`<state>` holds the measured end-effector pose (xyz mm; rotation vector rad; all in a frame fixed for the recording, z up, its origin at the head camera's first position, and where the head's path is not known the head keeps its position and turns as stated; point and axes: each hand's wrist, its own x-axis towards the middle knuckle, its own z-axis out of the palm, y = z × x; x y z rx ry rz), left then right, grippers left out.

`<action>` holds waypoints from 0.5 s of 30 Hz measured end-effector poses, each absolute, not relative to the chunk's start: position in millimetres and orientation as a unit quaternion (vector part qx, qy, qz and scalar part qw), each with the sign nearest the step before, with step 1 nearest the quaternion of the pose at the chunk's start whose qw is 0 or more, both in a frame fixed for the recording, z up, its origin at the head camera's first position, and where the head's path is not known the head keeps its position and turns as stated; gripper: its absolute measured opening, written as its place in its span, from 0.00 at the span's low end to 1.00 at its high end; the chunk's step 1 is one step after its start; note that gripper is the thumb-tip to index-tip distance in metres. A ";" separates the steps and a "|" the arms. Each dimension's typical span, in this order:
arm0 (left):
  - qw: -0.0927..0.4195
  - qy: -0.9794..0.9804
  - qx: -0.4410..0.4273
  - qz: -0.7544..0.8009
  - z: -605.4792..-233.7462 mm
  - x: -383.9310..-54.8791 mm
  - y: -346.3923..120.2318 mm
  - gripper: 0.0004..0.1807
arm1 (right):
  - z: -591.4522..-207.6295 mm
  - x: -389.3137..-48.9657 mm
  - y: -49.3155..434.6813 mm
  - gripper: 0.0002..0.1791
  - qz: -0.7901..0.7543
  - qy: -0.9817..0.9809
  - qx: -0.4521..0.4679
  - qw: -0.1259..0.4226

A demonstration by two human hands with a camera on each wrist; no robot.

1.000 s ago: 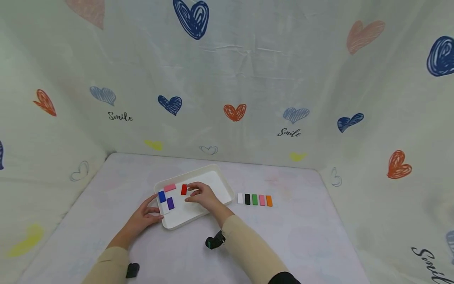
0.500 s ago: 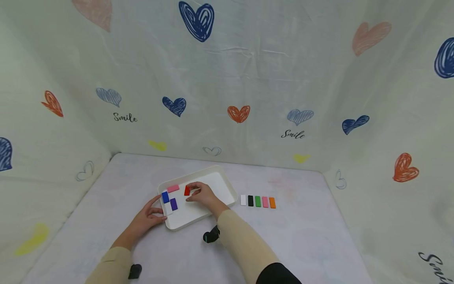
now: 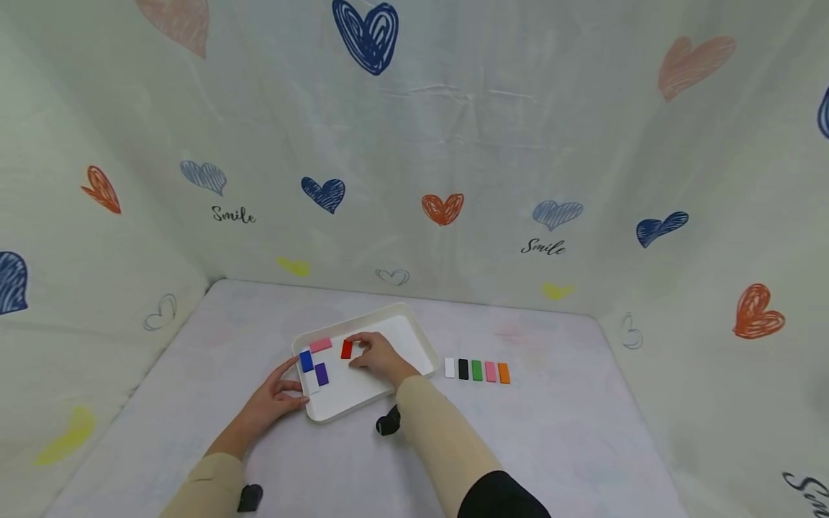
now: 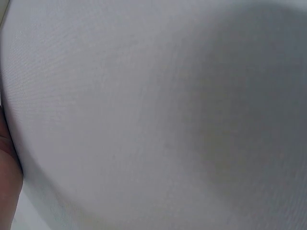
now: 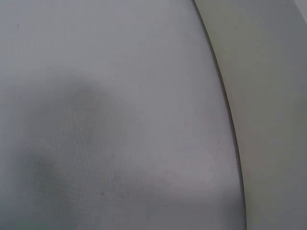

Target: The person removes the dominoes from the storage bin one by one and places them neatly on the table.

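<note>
A white tray [image 3: 408,352] holds several small flat tiles. At its left side, the fingers and thumb of my left hand [image 3: 272,403] rest spread on the rim; a bit of that hand also shows at the left edge of the left wrist view. Over the tray, my right hand [image 3: 382,357] touches a red tile [image 3: 346,350] with a fingertip, its thumb apart just below the tile. Left of this lie a pink tile [image 3: 320,345], a blue tile [image 3: 306,361], a purple tile [image 3: 322,374] and a white tile [image 3: 312,382].
Right of the tray stands a row of tiles on the table: white [image 3: 450,367], black [image 3: 463,369], green [image 3: 476,370], pink [image 3: 490,371] and orange [image 3: 504,373]. A cloth [image 3: 479,158] printed with hearts hangs behind. The tray wall [image 5: 273,124] curves along the right wrist view.
The red tile turned slightly under my right fingertips and then back, staying at about the same spot in the tray. My left hand stays at the rim. The whole head view has shifted a little.
</note>
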<state>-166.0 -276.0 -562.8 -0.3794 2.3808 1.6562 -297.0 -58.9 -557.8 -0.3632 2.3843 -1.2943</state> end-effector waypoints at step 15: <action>0.116 0.809 -0.133 0.561 -559.5 -165.9 -275.6 0.52 | -566.0 -307.1 -62.6 0.28 -0.416 0.874 -0.171 0.184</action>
